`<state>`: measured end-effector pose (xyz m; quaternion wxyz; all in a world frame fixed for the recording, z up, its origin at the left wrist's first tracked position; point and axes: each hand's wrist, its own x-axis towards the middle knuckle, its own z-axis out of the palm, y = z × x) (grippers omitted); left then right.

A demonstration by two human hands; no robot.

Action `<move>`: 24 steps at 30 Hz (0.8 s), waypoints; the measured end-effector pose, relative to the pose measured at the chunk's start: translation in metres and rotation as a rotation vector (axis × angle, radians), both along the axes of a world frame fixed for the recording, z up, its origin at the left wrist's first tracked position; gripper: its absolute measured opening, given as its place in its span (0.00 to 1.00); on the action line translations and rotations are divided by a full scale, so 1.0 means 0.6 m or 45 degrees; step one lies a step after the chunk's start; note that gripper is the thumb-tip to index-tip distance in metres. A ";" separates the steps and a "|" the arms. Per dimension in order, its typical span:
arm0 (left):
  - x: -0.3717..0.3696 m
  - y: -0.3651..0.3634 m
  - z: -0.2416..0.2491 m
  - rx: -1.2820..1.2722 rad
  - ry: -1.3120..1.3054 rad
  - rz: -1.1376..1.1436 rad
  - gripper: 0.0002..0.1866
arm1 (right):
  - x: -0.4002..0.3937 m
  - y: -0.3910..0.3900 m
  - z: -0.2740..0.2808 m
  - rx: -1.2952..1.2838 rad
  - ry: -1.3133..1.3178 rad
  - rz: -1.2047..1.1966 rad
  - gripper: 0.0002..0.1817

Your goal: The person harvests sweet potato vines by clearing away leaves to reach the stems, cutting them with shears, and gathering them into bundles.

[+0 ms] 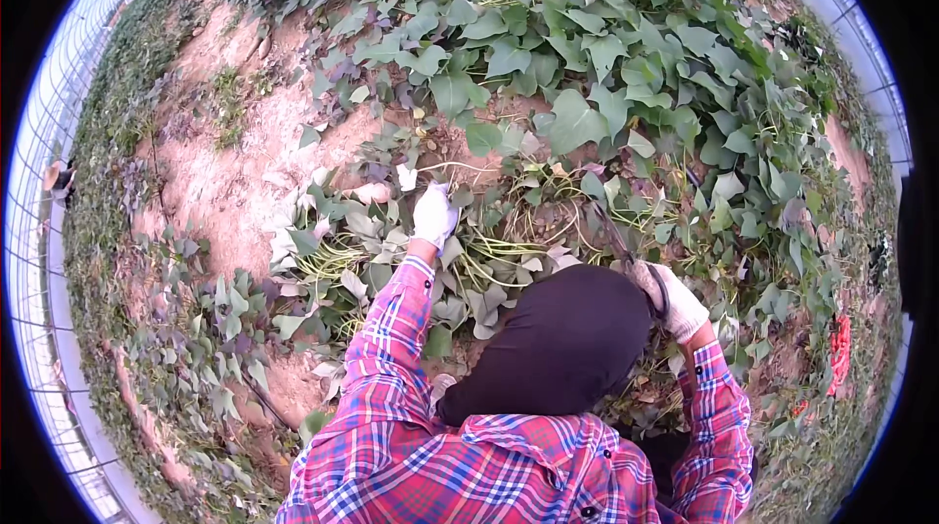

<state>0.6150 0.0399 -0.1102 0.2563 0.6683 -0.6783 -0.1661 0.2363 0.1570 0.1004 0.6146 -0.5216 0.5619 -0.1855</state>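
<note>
My left hand [433,216], in a white glove, reaches down among cut-looking leafy vines [479,255] with pale stems. Its fingers are pressed together near the stems, and what lies between them is hidden. Just left of its fingertips lies a pinkish lump [373,194] on the soil. My right hand [677,301], also gloved, is closed around dark loop-handled shears [618,242]. Their long, thin end points up and left into the foliage, where the tip is hard to make out.
Dense green vines [577,118] spread across the far side. Bare reddish soil [249,133] shows on the left. My dark-clothed knee [558,338] rises between my arms. A red net-like item [839,356] lies at the right. Greenhouse walls [39,260] curve along the edges.
</note>
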 end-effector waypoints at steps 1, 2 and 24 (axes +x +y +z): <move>-0.004 0.014 0.005 0.106 0.015 -0.031 0.18 | -0.003 0.007 0.012 -0.018 0.014 0.013 0.25; -0.017 0.034 0.036 0.214 0.030 -0.060 0.18 | -0.005 0.013 0.019 -0.034 0.029 0.029 0.26; 0.035 -0.107 -0.114 0.460 0.123 0.189 0.24 | 0.132 -0.148 -0.017 0.294 -0.243 0.117 0.26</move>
